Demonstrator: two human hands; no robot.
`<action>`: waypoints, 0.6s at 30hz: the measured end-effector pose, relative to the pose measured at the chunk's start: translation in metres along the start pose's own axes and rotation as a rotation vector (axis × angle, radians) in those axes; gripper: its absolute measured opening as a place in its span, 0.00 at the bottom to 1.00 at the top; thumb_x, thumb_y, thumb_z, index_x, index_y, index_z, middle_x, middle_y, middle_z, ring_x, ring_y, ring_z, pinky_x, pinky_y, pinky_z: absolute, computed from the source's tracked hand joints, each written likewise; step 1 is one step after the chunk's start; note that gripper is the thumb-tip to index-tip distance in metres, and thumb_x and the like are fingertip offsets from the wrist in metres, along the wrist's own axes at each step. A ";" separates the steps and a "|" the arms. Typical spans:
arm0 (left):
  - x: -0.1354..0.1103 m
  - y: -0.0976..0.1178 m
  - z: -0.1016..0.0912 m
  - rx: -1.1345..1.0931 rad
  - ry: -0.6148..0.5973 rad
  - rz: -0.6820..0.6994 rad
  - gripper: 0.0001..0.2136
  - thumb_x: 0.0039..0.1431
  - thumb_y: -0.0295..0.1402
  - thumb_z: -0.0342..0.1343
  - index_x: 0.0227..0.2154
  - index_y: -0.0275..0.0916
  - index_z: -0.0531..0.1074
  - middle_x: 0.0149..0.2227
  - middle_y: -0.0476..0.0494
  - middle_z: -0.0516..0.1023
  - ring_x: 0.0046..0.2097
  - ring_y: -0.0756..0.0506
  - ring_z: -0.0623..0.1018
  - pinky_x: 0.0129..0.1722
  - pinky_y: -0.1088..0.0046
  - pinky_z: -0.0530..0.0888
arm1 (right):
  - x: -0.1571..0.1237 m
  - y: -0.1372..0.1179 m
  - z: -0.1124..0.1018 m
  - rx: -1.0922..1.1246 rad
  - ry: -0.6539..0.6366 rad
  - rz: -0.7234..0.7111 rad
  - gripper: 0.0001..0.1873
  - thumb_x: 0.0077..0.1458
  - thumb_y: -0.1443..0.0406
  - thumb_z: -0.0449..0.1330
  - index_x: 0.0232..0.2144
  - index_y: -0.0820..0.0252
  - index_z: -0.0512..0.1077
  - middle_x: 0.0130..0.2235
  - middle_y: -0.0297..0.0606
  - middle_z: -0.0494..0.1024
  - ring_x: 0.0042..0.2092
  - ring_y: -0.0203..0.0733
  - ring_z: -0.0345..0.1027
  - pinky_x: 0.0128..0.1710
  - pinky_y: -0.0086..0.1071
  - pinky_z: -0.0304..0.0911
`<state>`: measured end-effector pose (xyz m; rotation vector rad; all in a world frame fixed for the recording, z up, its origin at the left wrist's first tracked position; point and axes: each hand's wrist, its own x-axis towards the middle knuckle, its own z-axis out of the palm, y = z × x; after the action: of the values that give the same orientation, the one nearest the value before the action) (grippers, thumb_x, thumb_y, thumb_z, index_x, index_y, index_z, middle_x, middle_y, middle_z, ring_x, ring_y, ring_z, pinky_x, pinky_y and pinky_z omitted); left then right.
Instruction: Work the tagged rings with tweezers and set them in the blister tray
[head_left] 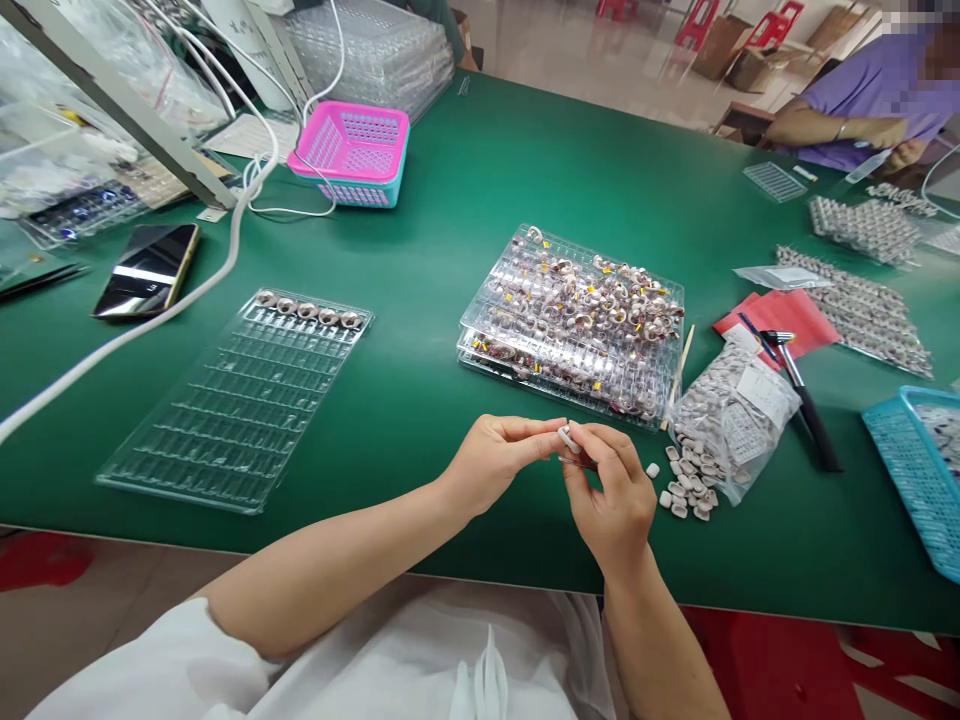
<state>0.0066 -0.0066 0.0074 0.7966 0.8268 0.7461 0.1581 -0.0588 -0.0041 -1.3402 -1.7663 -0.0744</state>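
My left hand (499, 458) and my right hand (611, 495) meet over the near edge of the green table (450, 250), fingers pinched together on one small white oval part (568, 437). To the right of my hands lies a loose pile of the same white parts (688, 480), spilling from a clear plastic bag (735, 410). Behind my hands sits a stack of clear trays (574, 325) full of small coil-like rings. On the left lies a clear compartment tray (240, 395) with one row of filled pockets (307, 310) at its far end.
A phone (148, 270) and white cable (135, 330) lie far left, a pink basket (352, 150) behind. A black-handled tool (806, 400) rests on red paper (784, 315); a blue basket (919, 470) stands at right. Another person (862, 100) works at the far right corner.
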 end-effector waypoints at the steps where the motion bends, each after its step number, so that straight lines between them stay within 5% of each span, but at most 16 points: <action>1: -0.001 0.001 0.001 0.017 0.010 0.015 0.10 0.52 0.36 0.68 0.35 0.36 0.84 0.35 0.42 0.86 0.40 0.43 0.82 0.48 0.68 0.76 | 0.000 0.000 0.000 -0.002 0.002 -0.010 0.20 0.58 0.74 0.61 0.51 0.54 0.71 0.41 0.41 0.79 0.39 0.41 0.77 0.35 0.31 0.76; 12: 0.002 -0.001 -0.002 -0.050 0.004 -0.022 0.11 0.47 0.34 0.71 0.35 0.38 0.84 0.34 0.44 0.86 0.37 0.46 0.81 0.43 0.72 0.76 | -0.001 0.000 0.001 0.021 0.003 -0.020 0.20 0.56 0.76 0.61 0.50 0.55 0.71 0.40 0.40 0.77 0.39 0.39 0.75 0.34 0.30 0.75; 18: 0.007 0.007 -0.007 -0.065 -0.079 -0.129 0.12 0.43 0.33 0.73 0.33 0.35 0.84 0.29 0.42 0.84 0.30 0.50 0.75 0.34 0.74 0.70 | 0.001 0.006 -0.016 0.373 -0.148 0.267 0.14 0.58 0.72 0.61 0.46 0.53 0.75 0.41 0.38 0.75 0.31 0.34 0.70 0.23 0.27 0.66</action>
<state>0.0022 0.0052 0.0079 0.7041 0.7714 0.6202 0.1728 -0.0641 0.0037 -1.3131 -1.6047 0.4895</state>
